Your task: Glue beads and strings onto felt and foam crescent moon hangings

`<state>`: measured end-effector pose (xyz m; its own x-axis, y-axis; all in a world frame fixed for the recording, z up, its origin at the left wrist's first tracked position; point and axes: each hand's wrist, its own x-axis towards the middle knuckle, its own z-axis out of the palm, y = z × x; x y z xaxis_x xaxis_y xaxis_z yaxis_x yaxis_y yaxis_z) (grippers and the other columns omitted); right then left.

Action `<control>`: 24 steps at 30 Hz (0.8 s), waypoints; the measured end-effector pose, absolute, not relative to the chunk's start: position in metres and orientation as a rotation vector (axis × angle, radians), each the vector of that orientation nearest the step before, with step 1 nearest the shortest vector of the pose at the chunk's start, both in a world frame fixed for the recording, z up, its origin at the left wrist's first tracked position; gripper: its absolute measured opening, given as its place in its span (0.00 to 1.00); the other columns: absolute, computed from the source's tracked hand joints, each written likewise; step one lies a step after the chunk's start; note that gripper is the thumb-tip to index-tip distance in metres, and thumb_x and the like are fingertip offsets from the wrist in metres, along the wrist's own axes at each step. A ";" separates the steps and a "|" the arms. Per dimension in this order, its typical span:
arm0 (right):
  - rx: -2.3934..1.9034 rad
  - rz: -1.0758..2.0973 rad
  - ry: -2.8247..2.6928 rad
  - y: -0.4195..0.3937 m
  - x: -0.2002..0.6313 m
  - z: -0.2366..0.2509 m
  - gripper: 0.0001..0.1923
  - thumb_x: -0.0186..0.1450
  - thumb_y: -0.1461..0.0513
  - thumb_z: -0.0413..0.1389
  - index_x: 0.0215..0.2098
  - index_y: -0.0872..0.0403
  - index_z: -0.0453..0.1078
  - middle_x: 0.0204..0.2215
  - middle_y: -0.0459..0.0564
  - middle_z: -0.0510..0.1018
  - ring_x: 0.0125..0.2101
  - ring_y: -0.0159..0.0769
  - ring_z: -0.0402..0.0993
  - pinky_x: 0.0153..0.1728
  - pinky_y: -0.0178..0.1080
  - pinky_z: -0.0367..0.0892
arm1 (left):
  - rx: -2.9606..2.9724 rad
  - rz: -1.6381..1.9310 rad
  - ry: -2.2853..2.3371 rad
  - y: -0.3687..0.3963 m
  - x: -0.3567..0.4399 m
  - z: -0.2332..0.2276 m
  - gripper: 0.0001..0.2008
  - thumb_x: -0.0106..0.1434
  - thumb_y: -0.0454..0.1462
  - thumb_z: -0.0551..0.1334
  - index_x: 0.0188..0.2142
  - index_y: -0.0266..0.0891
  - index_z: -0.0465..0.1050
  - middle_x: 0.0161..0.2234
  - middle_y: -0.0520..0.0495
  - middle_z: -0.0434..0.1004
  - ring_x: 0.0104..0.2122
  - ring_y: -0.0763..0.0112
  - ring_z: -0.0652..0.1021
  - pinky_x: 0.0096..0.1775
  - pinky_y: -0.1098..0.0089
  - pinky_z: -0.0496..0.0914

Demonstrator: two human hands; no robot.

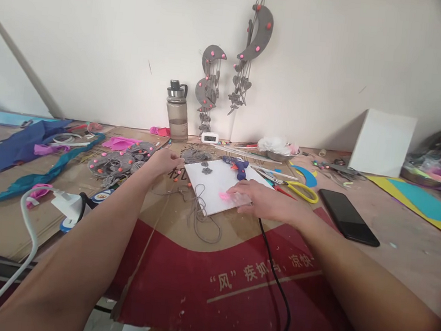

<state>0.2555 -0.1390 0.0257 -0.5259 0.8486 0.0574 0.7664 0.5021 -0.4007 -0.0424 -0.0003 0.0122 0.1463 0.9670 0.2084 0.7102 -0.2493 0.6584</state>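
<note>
My left hand [166, 163] is over the cardboard, left of a white board [211, 201]. Its fingers are curled together, and anything between them is hidden. Close by lie grey felt pieces [198, 156] and a few orange pompoms [179, 179]. My right hand [258, 198] grips a small clear plastic bag [240, 201] with bright pink pompoms [224, 195] at the board's right part. Behind that hand, a dark blue glue gun [240, 168] rests on the board. A small grey felt shape [206, 168] and a loop of grey cord [200, 205] lie on the board's left side.
Grey moon shapes with pompoms [121, 164] are heaped at left. Yellow-handled scissors [303, 192] and a phone [348, 217] lie at right. A bottle [177, 114] and clock [209, 138] stand behind; moon hangings [262, 31] are on the wall. A black cable [277, 280] crosses the front.
</note>
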 end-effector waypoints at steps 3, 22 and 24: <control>-1.424 0.425 -2.398 -0.137 0.252 0.024 0.13 0.66 0.64 0.51 0.46 0.50 0.73 0.44 0.52 0.79 0.43 0.42 0.74 0.44 0.42 0.64 | 2.154 0.838 1.719 -0.011 -0.033 0.023 0.11 0.57 0.41 0.64 0.24 0.36 0.74 0.25 0.42 0.75 0.31 0.59 0.74 0.38 0.61 0.64; -1.204 0.607 -1.672 -0.123 0.249 0.019 0.14 0.62 0.52 0.55 0.28 0.54 0.68 0.23 0.44 0.71 0.26 0.32 0.66 0.31 0.36 0.62 | 1.591 1.007 0.776 -0.086 0.061 0.011 0.16 0.53 0.44 0.69 0.34 0.37 0.69 0.29 0.47 0.78 0.31 0.69 0.78 0.32 0.70 0.67; -1.238 0.568 -1.666 -0.126 0.248 0.021 0.13 0.62 0.53 0.55 0.26 0.54 0.69 0.20 0.43 0.70 0.24 0.31 0.64 0.29 0.36 0.60 | 1.639 1.003 0.782 -0.088 0.061 0.012 0.17 0.53 0.46 0.69 0.34 0.36 0.71 0.32 0.47 0.78 0.32 0.70 0.77 0.34 0.70 0.67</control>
<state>0.2482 -0.1258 0.0205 -0.0362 0.9106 0.4118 0.4690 0.3793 -0.7976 0.0612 -0.0880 0.0118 0.4428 0.8649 0.2363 0.0177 -0.2720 0.9621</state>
